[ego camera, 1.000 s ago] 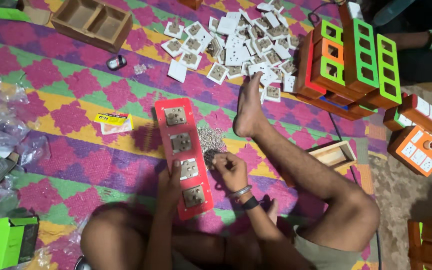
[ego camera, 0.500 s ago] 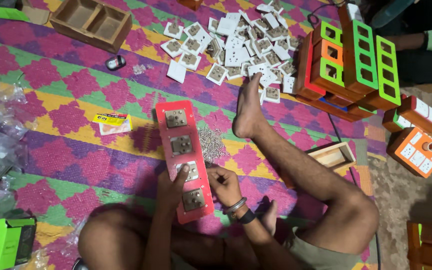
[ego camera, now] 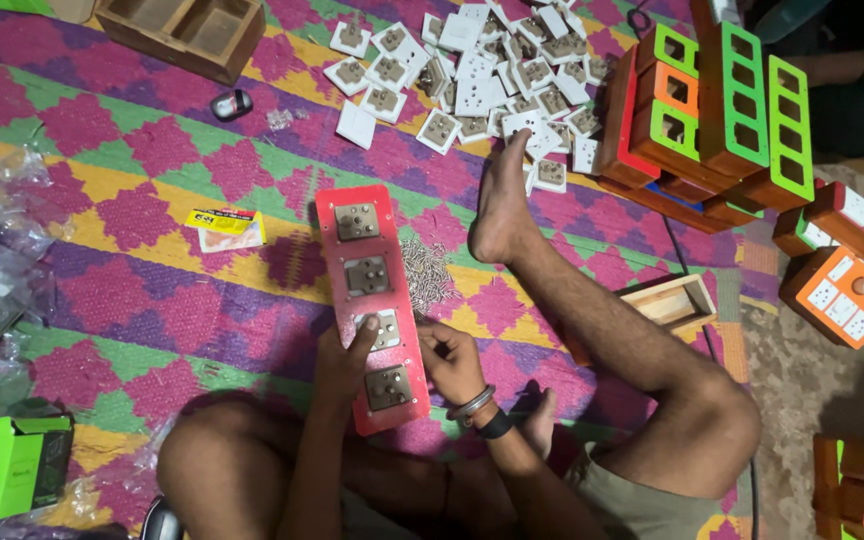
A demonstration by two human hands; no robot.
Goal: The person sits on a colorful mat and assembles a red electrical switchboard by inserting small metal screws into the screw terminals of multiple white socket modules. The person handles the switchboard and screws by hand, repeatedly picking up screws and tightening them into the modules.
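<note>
1. A long red panel (ego camera: 374, 305) lies on the patterned mat (ego camera: 132, 210), its near end resting against the person's lap and its far end pointing away. Four square socket modules sit in a row along it.
2. The left hand (ego camera: 344, 362) grips the panel's left edge near the third module (ego camera: 382, 330), fingers curled round the edge and the thumb pressed flat on that module's face.
3. The right hand (ego camera: 454, 362) sits at the panel's right edge, level with the third and fourth modules. Its fingers are bunched together at the edge; whether they pinch anything small cannot be told. Bangles and a dark band circle that wrist.
4. Just right of the panel, beside the second module, lies a heap of small metal screws (ego camera: 428, 270).
5. The person's right foot (ego camera: 504, 205) rests on the mat just beyond the screws, toes pointing far.
6. Further off, past the foot, is a scattered pile of white socket modules (ego camera: 472, 80), some face up, some face down.
7. To the right stand stacked wooden boxes with green and orange fronts (ego camera: 722, 110); an open wooden box (ego camera: 674, 303) lies nearer, beside the shin.
8. At far left sits a wooden tray (ego camera: 187, 30); a small yellow packet (ego camera: 227, 228) lies left of the panel, and a green carton (ego camera: 12, 470) at near left.
</note>
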